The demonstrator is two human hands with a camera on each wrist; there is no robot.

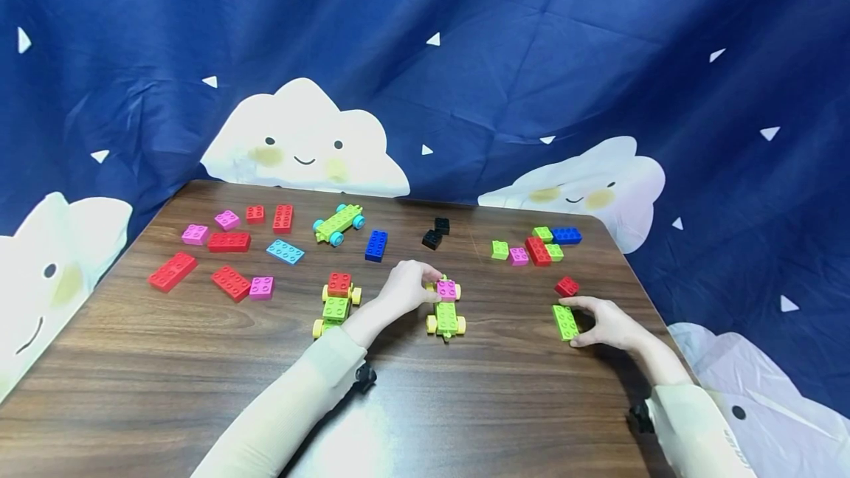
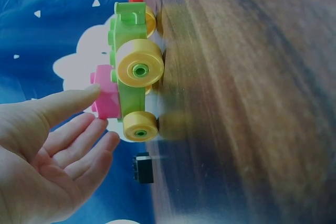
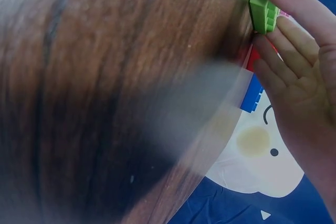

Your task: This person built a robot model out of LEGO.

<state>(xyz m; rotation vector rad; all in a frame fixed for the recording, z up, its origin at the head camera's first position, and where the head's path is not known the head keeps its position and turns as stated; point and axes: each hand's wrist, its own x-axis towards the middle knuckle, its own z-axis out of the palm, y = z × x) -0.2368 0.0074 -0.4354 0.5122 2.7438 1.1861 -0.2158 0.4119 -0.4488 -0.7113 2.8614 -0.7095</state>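
Left hand [image 1: 405, 291], just below centre of the head view, has thumb and fingers narrowed around the pink brick [image 1: 447, 290] on the far end of the green wheeled base [image 1: 446, 318]; brick looks flush in the left wrist view, but can't tell if fully pressed. Best: line edges up, push straight down, thumb clear of the studs; yellow wheels [image 1: 432, 324] could roll, so a sideways shove would likely shift the base. Right hand [image 1: 607, 324], lower right, holds the long green brick [image 1: 565, 322] end to end, thumb at the near end. Level lift advised, minding the small red brick [image 1: 567, 286] just beyond it; the hand's shape leaves the studs uncovered.
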